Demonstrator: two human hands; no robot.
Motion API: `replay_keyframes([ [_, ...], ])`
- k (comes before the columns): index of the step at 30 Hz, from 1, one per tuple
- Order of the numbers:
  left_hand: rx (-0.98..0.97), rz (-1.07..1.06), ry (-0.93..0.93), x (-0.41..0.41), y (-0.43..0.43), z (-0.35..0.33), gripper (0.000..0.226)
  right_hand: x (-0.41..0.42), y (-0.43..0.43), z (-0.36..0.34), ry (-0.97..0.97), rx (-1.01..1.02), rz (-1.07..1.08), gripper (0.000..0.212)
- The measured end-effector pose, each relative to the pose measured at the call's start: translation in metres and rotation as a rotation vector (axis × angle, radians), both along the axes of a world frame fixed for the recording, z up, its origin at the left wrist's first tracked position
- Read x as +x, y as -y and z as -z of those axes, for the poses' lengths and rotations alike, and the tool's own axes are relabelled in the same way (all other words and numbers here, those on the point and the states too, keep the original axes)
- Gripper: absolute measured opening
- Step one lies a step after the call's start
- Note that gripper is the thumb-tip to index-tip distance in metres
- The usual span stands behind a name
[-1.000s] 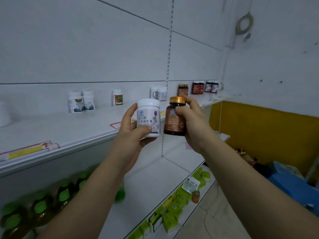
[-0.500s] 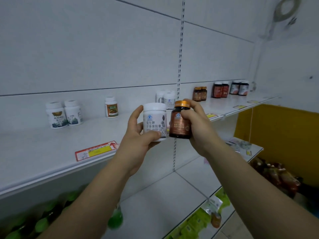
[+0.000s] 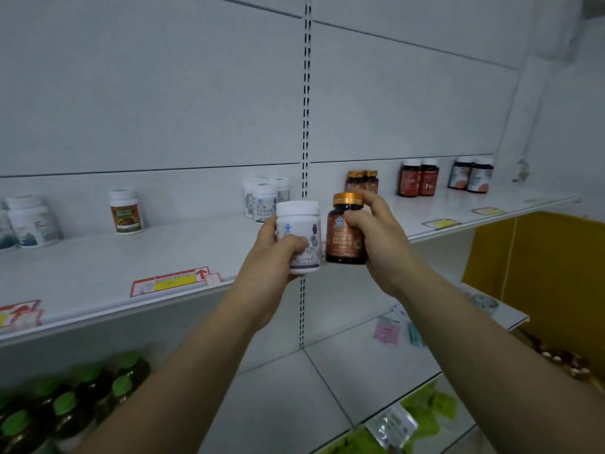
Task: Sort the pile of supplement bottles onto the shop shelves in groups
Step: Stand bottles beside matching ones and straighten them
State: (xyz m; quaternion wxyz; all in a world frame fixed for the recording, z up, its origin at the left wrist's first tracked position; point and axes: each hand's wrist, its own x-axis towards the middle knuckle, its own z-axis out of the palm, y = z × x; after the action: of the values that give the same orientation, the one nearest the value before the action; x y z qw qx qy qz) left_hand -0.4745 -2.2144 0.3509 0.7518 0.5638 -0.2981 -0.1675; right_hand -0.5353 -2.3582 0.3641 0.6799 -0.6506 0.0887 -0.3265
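Note:
My left hand (image 3: 271, 257) grips a white supplement bottle (image 3: 299, 221) with a white cap, held upright in front of the top shelf (image 3: 98, 273). My right hand (image 3: 379, 234) grips a brown bottle (image 3: 343, 237) with a gold cap right beside it, the two bottles nearly touching. Behind them on the shelf stands a group of matching white bottles (image 3: 265, 199) and a pair of gold-capped brown bottles (image 3: 361, 180). Further right are two red-brown bottles (image 3: 419, 181) and two dark bottles (image 3: 473, 175).
At the shelf's left stand white bottles (image 3: 29, 221) and one with an orange label (image 3: 126, 211). Price tags (image 3: 170, 283) line the shelf edge. Green-capped dark bottles (image 3: 75, 404) fill the lower left shelf. Green packets (image 3: 429, 411) lie lower right, near a yellow wall (image 3: 540, 273).
The view has swung left and closer to the shelf. Both hands with their bottles have moved forward toward the shelf, staying side by side.

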Motion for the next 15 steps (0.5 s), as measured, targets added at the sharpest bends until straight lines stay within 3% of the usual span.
replay_keyframes([
  [4,0.091,-0.112,0.063,0.007,0.027,-0.011,0.041,0.011,0.030,-0.006,-0.001,-0.022,-0.048,0.035],
  [11,0.283,-0.192,0.176,0.048,0.045,-0.026,0.054,0.061,0.070,-0.016,-0.004,-0.047,-0.076,0.038],
  [15,0.477,-0.193,0.388,0.079,0.056,-0.026,0.076,0.094,0.089,-0.018,-0.090,-0.146,-0.110,0.041],
])
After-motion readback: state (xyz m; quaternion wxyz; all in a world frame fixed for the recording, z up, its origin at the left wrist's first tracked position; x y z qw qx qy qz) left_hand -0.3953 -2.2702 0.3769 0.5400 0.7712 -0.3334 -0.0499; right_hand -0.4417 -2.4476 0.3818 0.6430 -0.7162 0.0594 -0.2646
